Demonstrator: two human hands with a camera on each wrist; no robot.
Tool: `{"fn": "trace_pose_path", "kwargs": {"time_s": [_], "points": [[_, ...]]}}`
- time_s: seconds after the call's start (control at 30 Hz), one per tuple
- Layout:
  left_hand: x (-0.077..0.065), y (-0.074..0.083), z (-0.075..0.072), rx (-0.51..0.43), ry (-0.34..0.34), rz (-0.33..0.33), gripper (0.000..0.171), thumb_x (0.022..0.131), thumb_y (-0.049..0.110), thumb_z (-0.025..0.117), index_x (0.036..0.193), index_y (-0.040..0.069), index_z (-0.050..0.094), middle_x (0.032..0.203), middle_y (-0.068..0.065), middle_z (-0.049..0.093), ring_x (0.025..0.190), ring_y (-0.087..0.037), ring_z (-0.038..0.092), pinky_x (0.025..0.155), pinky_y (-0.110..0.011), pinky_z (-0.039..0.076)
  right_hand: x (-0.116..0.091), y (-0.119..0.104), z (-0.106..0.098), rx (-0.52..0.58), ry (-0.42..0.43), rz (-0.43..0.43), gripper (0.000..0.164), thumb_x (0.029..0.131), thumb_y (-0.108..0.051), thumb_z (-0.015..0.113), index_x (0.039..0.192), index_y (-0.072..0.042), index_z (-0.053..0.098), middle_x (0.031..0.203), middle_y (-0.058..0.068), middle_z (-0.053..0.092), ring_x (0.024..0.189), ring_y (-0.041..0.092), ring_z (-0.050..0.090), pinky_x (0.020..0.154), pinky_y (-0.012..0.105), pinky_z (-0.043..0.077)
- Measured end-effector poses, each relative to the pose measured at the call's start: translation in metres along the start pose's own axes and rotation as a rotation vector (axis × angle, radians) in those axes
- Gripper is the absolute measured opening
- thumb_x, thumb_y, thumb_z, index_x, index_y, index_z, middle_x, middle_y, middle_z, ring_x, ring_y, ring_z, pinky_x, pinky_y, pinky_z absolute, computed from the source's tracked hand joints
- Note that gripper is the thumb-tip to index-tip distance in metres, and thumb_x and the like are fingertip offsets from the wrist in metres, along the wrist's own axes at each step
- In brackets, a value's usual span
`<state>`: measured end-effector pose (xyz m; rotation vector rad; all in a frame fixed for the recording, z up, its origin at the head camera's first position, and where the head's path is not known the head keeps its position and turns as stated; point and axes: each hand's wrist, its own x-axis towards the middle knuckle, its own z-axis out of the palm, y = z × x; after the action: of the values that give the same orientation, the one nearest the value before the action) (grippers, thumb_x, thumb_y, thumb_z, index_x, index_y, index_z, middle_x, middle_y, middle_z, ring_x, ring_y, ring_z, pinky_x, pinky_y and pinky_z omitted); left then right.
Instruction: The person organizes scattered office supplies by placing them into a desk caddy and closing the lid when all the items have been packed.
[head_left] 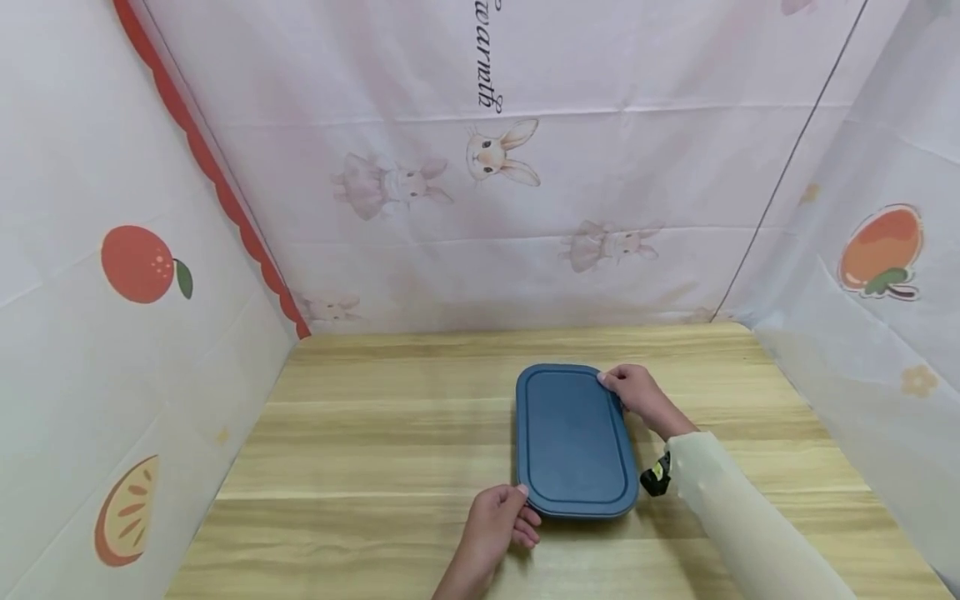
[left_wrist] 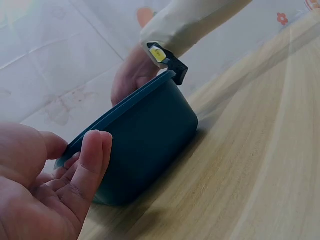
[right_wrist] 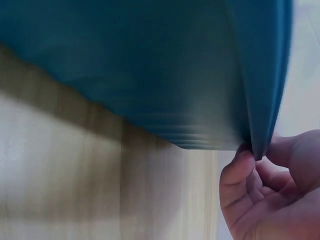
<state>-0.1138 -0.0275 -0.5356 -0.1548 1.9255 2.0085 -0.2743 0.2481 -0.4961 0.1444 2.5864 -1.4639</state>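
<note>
A dark blue rectangular food container (head_left: 573, 450) with rounded corners and a flat, grooved lid stands on the wooden table, its long side running away from me. At its near left corner, my left hand (head_left: 491, 521) pinches the rim with the thumb on top and fingers below. Diagonally across, my right hand (head_left: 637, 392) holds the far right corner the same way. The left wrist view shows the container's deep, tapering wall (left_wrist: 145, 140) under the rim. In the right wrist view, thumb and fingertips of the right hand (right_wrist: 270, 195) meet around the rim's edge. The inside is hidden.
The light wooden tabletop (head_left: 360, 467) extends around the container. Printed cloth walls rise at the back (head_left: 420, 275), at the left (head_left: 67, 375) and at the right (head_left: 885, 350). A black wrist camera (head_left: 656, 475) hangs by the right sleeve, close to the container's right side.
</note>
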Motion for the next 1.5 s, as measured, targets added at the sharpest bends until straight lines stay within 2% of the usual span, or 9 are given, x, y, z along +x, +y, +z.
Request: {"fn": "trace_pose_path", "kwargs": {"time_s": [0.23, 0.33, 0.43, 0.53, 0.63, 0.77, 0.87, 1.13, 1.5], "points": [[-0.002, 0.004, 0.0, 0.012, 0.02, 0.011, 0.03, 0.101, 0.029, 0.059, 0.095, 0.0, 0.066, 0.079, -0.009, 0.069, 0.058, -0.016, 0.065, 0.057, -0.029, 0.058, -0.002, 0.003, 0.0, 0.019, -0.01, 0.02, 0.037, 0.108, -0.031, 0.049, 0.12, 0.001, 0.063, 0.076, 0.002, 0.055, 0.061, 0.015, 0.048, 0.061, 0.035, 0.05], [-0.002, 0.01, -0.004, 0.143, 0.049, 0.05, 0.033, 0.1, 0.032, 0.06, 0.099, 0.0, 0.067, 0.078, -0.008, 0.069, 0.057, -0.016, 0.065, 0.056, -0.031, 0.058, -0.004, 0.006, 0.002, -0.011, -0.014, 0.015, 0.046, 0.108, -0.041, 0.044, 0.119, 0.001, 0.061, 0.075, 0.003, 0.054, 0.061, 0.016, 0.05, 0.062, 0.036, 0.051], [-0.002, 0.022, -0.011, 0.34, 0.162, 0.106, 0.043, 0.1, 0.041, 0.059, 0.119, 0.003, 0.066, 0.083, -0.004, 0.07, 0.063, -0.016, 0.066, 0.058, -0.034, 0.057, -0.01, 0.006, 0.001, -0.061, -0.002, 0.007, 0.057, 0.108, -0.05, 0.037, 0.123, 0.001, 0.057, 0.081, 0.01, 0.056, 0.067, 0.023, 0.056, 0.066, 0.041, 0.052], [0.003, 0.043, -0.017, 0.521, 0.321, 0.201, 0.049, 0.1, 0.045, 0.056, 0.137, 0.012, 0.06, 0.098, -0.001, 0.073, 0.083, -0.018, 0.07, 0.074, -0.042, 0.058, -0.019, 0.002, 0.001, -0.185, 0.054, -0.06, 0.07, 0.107, -0.056, 0.029, 0.137, 0.003, 0.05, 0.113, 0.024, 0.061, 0.098, 0.037, 0.063, 0.085, 0.051, 0.053], [0.015, 0.068, -0.014, 0.679, 0.395, 0.322, 0.049, 0.102, 0.047, 0.051, 0.141, 0.018, 0.057, 0.121, 0.001, 0.069, 0.112, -0.021, 0.065, 0.093, -0.051, 0.051, -0.035, -0.004, 0.005, -0.325, 0.128, -0.16, 0.074, 0.107, -0.056, 0.029, 0.15, 0.003, 0.039, 0.145, 0.03, 0.044, 0.13, 0.047, 0.047, 0.103, 0.062, 0.042], [0.043, 0.092, 0.001, 0.85, 0.287, 0.432, 0.055, 0.104, 0.049, 0.046, 0.15, 0.019, 0.046, 0.152, -0.005, 0.048, 0.142, -0.028, 0.043, 0.107, -0.06, 0.04, -0.066, -0.009, 0.021, -0.452, 0.184, -0.326, 0.07, 0.107, -0.052, 0.037, 0.152, 0.002, 0.038, 0.156, 0.031, 0.032, 0.142, 0.05, 0.032, 0.112, 0.067, 0.03], [0.069, 0.098, 0.014, 1.025, 0.202, 0.479, 0.062, 0.105, 0.053, 0.042, 0.156, 0.018, 0.038, 0.163, -0.009, 0.032, 0.151, -0.03, 0.028, 0.117, -0.056, 0.032, -0.091, -0.008, 0.037, -0.523, 0.183, -0.42, 0.068, 0.106, -0.051, 0.042, 0.152, -0.001, 0.041, 0.159, 0.029, 0.029, 0.146, 0.049, 0.027, 0.115, 0.066, 0.024], [0.116, 0.08, 0.029, 1.399, 0.065, 0.532, 0.072, 0.103, 0.064, 0.03, 0.16, 0.019, 0.029, 0.168, -0.013, 0.02, 0.156, -0.033, 0.015, 0.123, -0.058, 0.015, -0.128, 0.001, 0.064, -0.654, 0.131, -0.456, 0.066, 0.105, -0.054, 0.041, 0.153, -0.009, 0.042, 0.164, 0.019, 0.028, 0.153, 0.041, 0.017, 0.119, 0.066, 0.011], [0.126, 0.068, 0.03, 1.47, 0.006, 0.507, 0.08, 0.101, 0.069, 0.026, 0.162, 0.017, 0.021, 0.17, -0.013, 0.011, 0.157, -0.031, 0.008, 0.124, -0.053, 0.015, -0.133, 0.006, 0.071, -0.637, 0.103, -0.411, 0.068, 0.105, -0.057, 0.037, 0.153, -0.009, 0.042, 0.164, 0.016, 0.029, 0.154, 0.039, 0.017, 0.12, 0.065, 0.004]]}}
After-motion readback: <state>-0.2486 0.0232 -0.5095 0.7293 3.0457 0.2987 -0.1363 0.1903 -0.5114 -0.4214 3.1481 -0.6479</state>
